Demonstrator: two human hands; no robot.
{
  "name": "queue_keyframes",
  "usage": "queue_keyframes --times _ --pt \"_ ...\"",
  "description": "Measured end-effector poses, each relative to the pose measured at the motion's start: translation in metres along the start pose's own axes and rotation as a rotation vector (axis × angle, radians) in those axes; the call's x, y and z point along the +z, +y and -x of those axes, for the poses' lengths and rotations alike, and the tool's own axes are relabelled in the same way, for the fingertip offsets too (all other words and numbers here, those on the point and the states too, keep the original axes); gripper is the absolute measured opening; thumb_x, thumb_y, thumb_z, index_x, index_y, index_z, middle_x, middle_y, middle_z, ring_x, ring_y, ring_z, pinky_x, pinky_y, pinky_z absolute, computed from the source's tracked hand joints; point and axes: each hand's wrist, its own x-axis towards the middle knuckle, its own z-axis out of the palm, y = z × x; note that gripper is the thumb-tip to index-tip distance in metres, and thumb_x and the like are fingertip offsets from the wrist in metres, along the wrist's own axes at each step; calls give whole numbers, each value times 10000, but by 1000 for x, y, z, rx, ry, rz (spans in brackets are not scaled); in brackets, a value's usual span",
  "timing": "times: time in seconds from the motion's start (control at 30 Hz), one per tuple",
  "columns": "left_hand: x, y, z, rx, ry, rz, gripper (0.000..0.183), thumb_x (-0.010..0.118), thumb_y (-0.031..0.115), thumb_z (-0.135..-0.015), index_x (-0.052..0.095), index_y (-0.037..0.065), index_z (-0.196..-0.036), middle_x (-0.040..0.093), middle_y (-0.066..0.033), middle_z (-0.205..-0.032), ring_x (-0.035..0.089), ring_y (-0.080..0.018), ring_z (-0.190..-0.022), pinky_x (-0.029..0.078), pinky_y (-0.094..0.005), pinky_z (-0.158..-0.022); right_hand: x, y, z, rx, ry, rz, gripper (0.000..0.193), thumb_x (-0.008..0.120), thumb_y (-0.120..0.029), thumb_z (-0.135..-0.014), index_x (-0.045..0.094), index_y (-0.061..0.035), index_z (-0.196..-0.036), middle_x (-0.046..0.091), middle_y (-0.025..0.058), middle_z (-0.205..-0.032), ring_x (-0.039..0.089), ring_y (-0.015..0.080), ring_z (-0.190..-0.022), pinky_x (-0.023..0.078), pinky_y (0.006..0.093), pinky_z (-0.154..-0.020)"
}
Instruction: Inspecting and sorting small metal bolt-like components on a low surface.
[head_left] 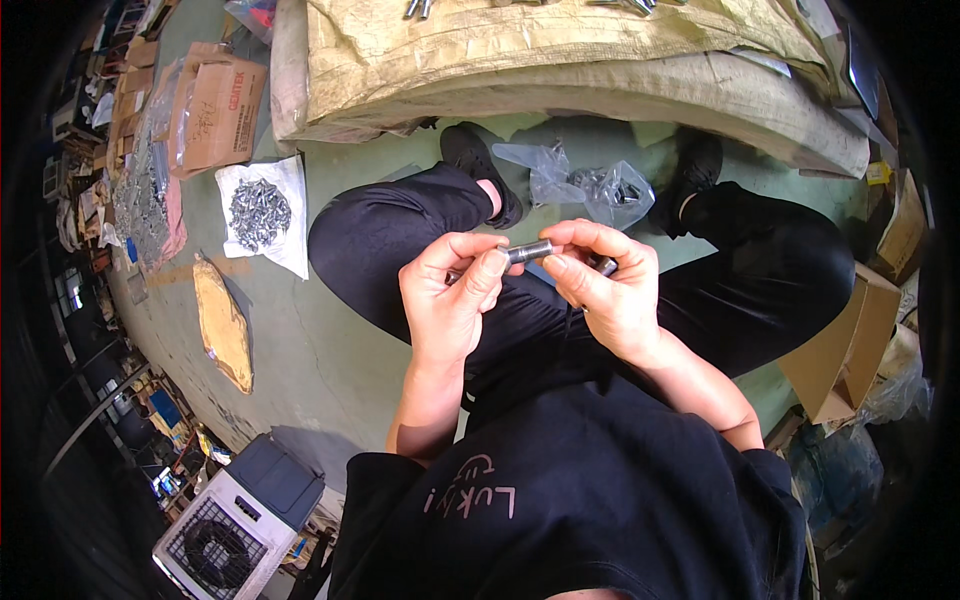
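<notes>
Between my two hands, above my lap, is a short shiny metal pin (529, 252), held roughly level. The thumb and fingertips of my left hand (455, 285) pinch its left end. My right hand (612, 285) pinches the right end in the same way. Another small dark metal piece (604, 265) is tucked in the curled fingers of my right hand. A bit of metal (453, 277) also shows at the fingers of my left hand; its shape is mostly hidden.
Ahead stands a low surface covered with yellowish woven cloth (560, 45), metal pins (640, 6) at its far edge. A clear plastic bag (610, 190) of parts lies between my feet. Leftward are a white sheet (290, 235) heaped with metal parts, cardboard (215, 110) and an air cooler (225, 530).
</notes>
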Motion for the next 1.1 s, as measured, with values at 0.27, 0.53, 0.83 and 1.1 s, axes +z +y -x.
queue_keyframes --times 0.27,0.53,0.83,1.1 --pt "-2 1 1 -308 -37 341 130 582 126 -823 552 0 -809 586 -113 -687 415 -45 -433 307 -146 -382 0 0 -2 127 -1 -171 180 630 -19 -762 616 10 -939 551 -7 -686 405 16 -533 303 155 -451" --pt "-1 1 0 -331 -55 378 109 587 104 -816 549 2 -824 589 -116 -696 424 -46 -444 314 -148 -389 0 1 -3 144 3 -239 183 616 -27 -773 605 22 -949 529 -6 -630 355 15 -461 250 165 -404" --pt "9 5 3 43 -6 7 190 642 -53 -718 558 -22 -885 576 -49 -739 455 -16 -534 331 -130 -460 1 -1 -3 143 -13 -264 189 610 -4 -769 604 23 -955 546 6 -668 362 15 -469 248 163 -401" --pt "7 0 4 224 -25 -195 265 646 -98 -673 562 -24 -913 550 -54 -936 431 1 -545 301 -136 -461 1 -2 -2 129 -9 -247 188 616 0 -763 605 22 -949 550 4 -675 371 16 -477 258 162 -407"
